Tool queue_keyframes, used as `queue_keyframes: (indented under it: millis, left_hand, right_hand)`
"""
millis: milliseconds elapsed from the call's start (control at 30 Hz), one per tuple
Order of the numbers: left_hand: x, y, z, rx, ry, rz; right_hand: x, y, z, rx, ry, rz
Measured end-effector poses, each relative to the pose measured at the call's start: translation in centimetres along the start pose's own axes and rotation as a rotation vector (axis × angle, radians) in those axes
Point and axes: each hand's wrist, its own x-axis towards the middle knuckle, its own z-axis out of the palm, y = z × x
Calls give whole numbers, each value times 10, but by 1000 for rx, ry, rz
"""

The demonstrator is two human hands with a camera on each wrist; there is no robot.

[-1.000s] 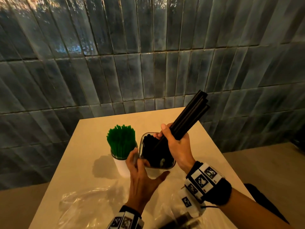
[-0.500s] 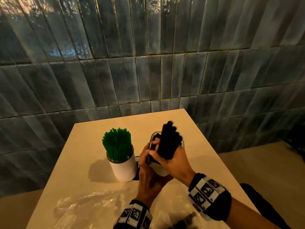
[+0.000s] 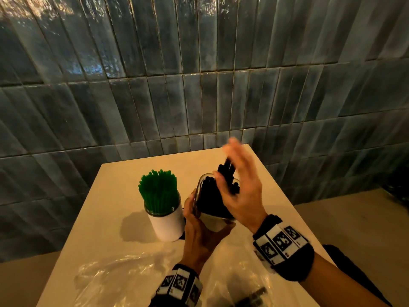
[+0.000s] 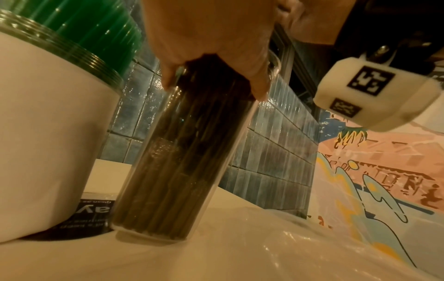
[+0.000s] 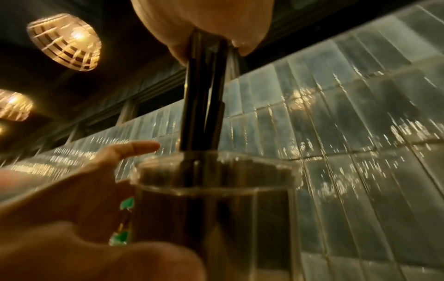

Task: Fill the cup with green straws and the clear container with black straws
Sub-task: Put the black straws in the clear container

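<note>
Black straws (image 3: 223,191) now lower in clear container (image 3: 200,191), right hand (image 3: 241,189) opened.

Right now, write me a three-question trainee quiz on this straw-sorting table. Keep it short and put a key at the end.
1. True or false: the green straws stand in the white cup.
2. Which hand grips the clear container by its side?
A. left hand
B. right hand
C. neither
3. Fill in: the right hand's palm sits over the tops of a few black straws that stick up above the container's ____.

Key
1. True.
2. A; it wraps the side near the rim while the container tilts on the table.
3. Rim; the rest of the black straws sit lower inside.
</note>
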Motion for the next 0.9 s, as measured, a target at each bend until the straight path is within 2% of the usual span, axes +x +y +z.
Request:
queue_keyframes:
  millis: [100,200,333,400,533,700,800,900]
  left_hand:
    - [0,-5,-1,5,-5,-31]
    - [6,-7,-3,20,24,-88]
    - [11,-10,-9,-1,20,-81]
    - [12,-14,-12,13,8,-63]
    - [17,-11,-9,-56,53,-133]
    - [18,-10,-6,-111,85,-187]
    - [20,-8,-2,-13,83,-210]
    - [25,-4,1,102,79,-247]
  right_hand:
    - [-8,5,7,-170,-299,-27]
    - [-7,4,6,-253,-425,-18]
    - [-3,3,13,-386,-745,-49]
    - [0,8,19,-436,-866,-52]
    - [-1,15,28,-466,-1065,-64]
    - [-6,27,28,-535,-1148,-65]
    - [-5,24,28,-559,-1128,14]
    - [-16,16,28,-517,-1153,-14]
